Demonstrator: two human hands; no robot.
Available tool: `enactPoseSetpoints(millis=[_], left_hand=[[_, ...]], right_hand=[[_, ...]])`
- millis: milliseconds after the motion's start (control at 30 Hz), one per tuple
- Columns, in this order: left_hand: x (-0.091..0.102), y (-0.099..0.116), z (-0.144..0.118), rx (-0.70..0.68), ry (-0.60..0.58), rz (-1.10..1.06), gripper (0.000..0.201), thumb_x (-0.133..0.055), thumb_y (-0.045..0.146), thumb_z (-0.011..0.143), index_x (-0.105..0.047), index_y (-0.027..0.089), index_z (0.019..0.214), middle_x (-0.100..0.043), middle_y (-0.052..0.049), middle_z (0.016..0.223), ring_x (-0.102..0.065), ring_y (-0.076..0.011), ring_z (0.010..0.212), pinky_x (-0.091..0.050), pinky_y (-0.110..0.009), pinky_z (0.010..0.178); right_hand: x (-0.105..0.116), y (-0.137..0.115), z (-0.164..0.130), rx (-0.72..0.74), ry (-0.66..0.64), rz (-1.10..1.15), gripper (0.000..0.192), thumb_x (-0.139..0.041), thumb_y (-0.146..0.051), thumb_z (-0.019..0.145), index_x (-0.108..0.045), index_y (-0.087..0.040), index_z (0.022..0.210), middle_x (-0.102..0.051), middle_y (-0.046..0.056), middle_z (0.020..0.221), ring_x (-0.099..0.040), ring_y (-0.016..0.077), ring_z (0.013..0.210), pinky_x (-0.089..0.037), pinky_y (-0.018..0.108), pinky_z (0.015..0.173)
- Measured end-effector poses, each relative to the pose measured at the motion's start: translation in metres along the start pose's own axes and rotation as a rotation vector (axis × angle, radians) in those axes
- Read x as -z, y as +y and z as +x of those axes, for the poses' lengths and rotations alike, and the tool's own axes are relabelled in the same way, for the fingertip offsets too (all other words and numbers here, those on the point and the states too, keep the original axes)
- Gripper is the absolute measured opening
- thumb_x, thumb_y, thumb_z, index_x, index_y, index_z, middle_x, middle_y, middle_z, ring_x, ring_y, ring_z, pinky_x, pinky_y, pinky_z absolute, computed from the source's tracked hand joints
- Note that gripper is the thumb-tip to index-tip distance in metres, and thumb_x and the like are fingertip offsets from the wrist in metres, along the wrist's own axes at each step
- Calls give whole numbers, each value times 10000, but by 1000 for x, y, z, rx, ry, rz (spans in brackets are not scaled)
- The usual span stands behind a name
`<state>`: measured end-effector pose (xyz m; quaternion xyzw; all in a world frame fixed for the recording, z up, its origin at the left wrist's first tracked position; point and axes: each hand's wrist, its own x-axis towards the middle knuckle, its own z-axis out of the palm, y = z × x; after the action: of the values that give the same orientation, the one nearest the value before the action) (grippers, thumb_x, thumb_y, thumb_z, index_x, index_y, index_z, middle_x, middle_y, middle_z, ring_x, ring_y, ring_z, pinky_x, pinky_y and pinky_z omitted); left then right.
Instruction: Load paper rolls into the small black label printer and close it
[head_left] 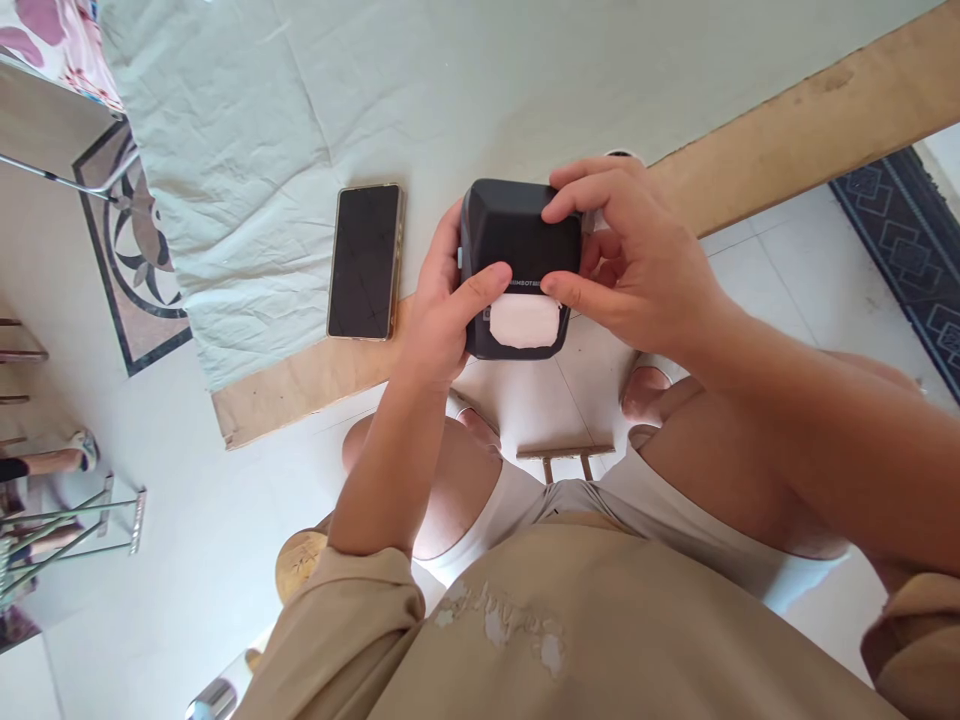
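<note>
Both hands hold black box (520, 262) above surface near edge. L hand (439, 310) grip closed on box side, thumb on front. R hand (637, 265) grip closed on top/front (white label (525, 322) below thumbs). Phone (365, 262) flat on cloth (247, 150), just beside.

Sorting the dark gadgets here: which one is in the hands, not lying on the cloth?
The boxy black device, gripped by left hand and right hand, a white label on it. The flat phone lies untouched on the cloth.
</note>
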<state>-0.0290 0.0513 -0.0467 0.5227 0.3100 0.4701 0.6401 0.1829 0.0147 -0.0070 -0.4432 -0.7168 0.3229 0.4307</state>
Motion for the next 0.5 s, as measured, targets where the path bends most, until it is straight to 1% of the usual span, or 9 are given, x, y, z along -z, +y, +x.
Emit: enactPoseSetpoints(millis=[67, 100, 167, 233, 300, 367, 433, 500], left_hand=[[-7, 7, -3, 9, 27, 5, 565, -836, 521, 797, -621, 264, 1251, -701, -46, 1165, -717, -258, 1044, -595, -336, 788], [-10, 10, -4, 9, 37, 8, 542, -836, 503, 798, -627, 262, 1236, -698, -47, 1166, -718, -258, 1056, -598, -337, 793], [-12, 11, -4, 4, 31, 9, 538, -831, 507, 799, -630, 271, 1238, -696, -46, 1168, -720, -269, 1084, -607, -351, 804], [-10, 9, -4, -7, -8, 0, 564, -829, 537, 790, -633, 300, 1262, -702, -42, 1157, -725, -286, 1100, -620, -368, 806], [-6, 7, -3, -19, -43, -10, 601, -855, 540, 746, -647, 338, 1272, -709, -31, 1163, -718, -307, 1138, -639, -385, 831], [-4, 6, -3, -36, -47, -14, 588, -865, 508, 737, -667, 361, 1271, -707, -19, 1189, -691, -318, 1211, -648, -411, 916], [-4, 6, -3, -74, -50, -30, 631, -893, 519, 700, -685, 359, 1274, -703, -10, 1207, -656, -334, 1276, -637, -448, 999], [-5, 6, -3, -135, -45, -58, 684, -895, 576, 669, -694, 354, 1284, -708, -7, 1181, -633, -338, 1308, -623, -473, 1036]], right_hand=[[0, 0, 0, 6, 13, -4, 336, -741, -315, 897, -609, -285, 1204, -584, 60, 1433, -654, 130, 861, -608, 312, 690], [1, 0, 0, 7, 17, -11, 335, -736, -304, 896, -607, -287, 1204, -586, 60, 1430, -656, 134, 869, -608, 312, 688], [1, 0, -1, 13, 22, -29, 330, -722, -285, 893, -604, -288, 1201, -586, 59, 1432, -653, 132, 866, -607, 309, 681], [0, 1, -3, 36, 25, -47, 352, -717, -275, 881, -592, -289, 1210, -583, 61, 1436, -649, 129, 858, -604, 302, 664], [-1, 1, -5, 39, 23, -56, 444, -715, -258, 863, -556, -299, 1276, -570, 64, 1456, -656, 133, 868, -607, 298, 655], [-2, 0, -6, 9, 18, -56, 584, -719, -260, 850, -486, -318, 1382, -542, 69, 1503, -677, 147, 907, -616, 300, 656], [-3, -2, -6, -16, 10, -53, 686, -734, -303, 850, -417, -325, 1458, -514, 76, 1552, -703, 174, 996, -631, 302, 679], [-3, -6, -5, -5, -2, -47, 716, -745, -355, 854, -399, -313, 1480, -506, 83, 1578, -706, 211, 1127, -638, 293, 702]])
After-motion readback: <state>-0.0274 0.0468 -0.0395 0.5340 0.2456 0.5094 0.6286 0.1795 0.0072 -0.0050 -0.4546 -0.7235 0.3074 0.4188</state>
